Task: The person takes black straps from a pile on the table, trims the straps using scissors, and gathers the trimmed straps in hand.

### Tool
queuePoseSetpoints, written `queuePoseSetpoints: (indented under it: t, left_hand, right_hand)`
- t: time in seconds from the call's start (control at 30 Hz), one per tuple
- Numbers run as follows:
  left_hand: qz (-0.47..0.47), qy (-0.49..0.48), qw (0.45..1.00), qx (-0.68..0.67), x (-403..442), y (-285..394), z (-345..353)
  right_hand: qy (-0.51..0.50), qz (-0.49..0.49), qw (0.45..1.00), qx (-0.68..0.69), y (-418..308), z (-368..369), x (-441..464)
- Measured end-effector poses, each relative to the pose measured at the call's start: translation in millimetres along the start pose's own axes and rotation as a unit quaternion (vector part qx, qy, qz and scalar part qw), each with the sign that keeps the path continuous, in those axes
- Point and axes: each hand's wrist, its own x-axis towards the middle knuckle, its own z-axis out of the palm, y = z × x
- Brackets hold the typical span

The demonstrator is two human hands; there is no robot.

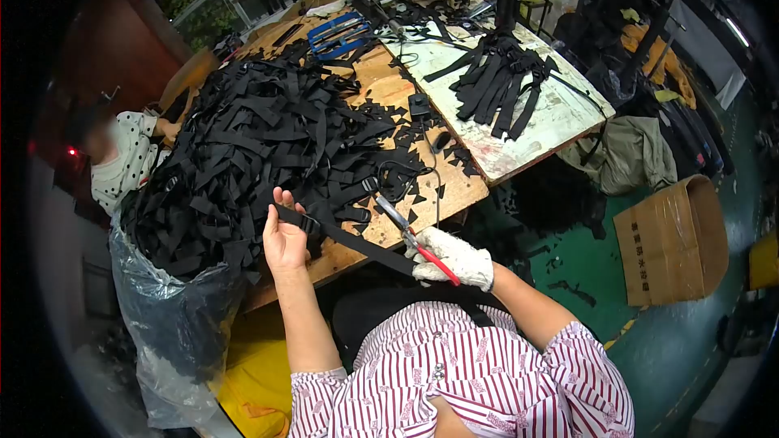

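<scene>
My bare left hand [286,237] has a black webbing strap [365,247] pinched between thumb and fingers, with a dark buckle [307,224] on it close to the fingers. The strap stretches across to my right hand [451,259], which wears a white glove. That hand is closed around a red-handled metal tool [391,212] whose long silver front points up and left; whether it is scissors or pliers I cannot tell. The strap's far end passes under the gloved fingers. Just beyond the tool's tip is another black buckle [370,185].
A large heap of black strap pieces [251,138] covers the wooden table [377,73], spilling toward a plastic bag [166,316]. More straps [507,81] lie on a pale board [487,154]. A blue tray [338,35], a cardboard box [661,247] and a person [130,154] are around.
</scene>
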Motion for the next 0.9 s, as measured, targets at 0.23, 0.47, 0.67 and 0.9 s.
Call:
queuePoseSetpoints:
  t: [0.23,0.47,0.67,0.9]
  left_hand:
    - [0.022,-0.041,0.999,0.009,3.1,17.0,-8.8]
    - [0.037,-0.026,0.999,0.011,2.7,28.3,-12.6]
    - [0.035,-0.037,0.999,0.014,3.2,31.7,-13.8]
    - [0.043,-0.025,0.999,-0.004,1.9,31.5,-18.3]
  right_hand:
    - [-0.017,0.056,0.998,0.006,-6.7,-15.6,-0.9]
    - [-0.019,0.055,0.996,0.062,-8.2,-21.5,2.9]
    - [-0.013,0.031,0.999,0.038,-7.6,-24.3,4.0]
    - [0.005,0.048,0.998,0.046,16.6,-20.0,-3.7]
